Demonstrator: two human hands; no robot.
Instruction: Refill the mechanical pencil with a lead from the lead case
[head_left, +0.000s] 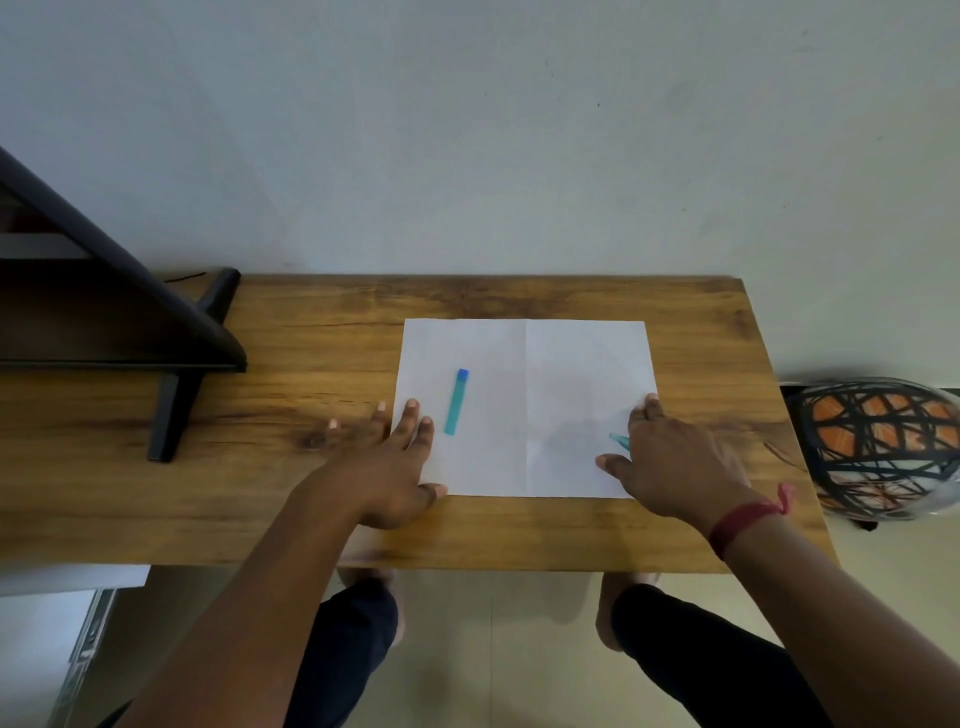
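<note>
A white sheet of paper (524, 405) lies on the wooden worktop (322, 364), likely as a pale backing on which a thin lead would be easy to spot. The teal lead case (456, 401) with its blue cap rests on the sheet's left half, untouched. The left hand (395, 457) is spread flat, empty, fingers splayed across the paper's left edge, seemingly pinning the sheet down, just beside the case. The right hand (670, 462) rests on the sheet's right edge and covers most of the mechanical pencil (619, 440); only a teal tip pokes out, and whether the fingers have closed on it cannot be told. Nothing lies between the case and the pencil. A dark stand (171, 364) sits at the worktop's far left, and a patterned ball (878, 447) lies off its right edge, both well apart from the work.
</note>
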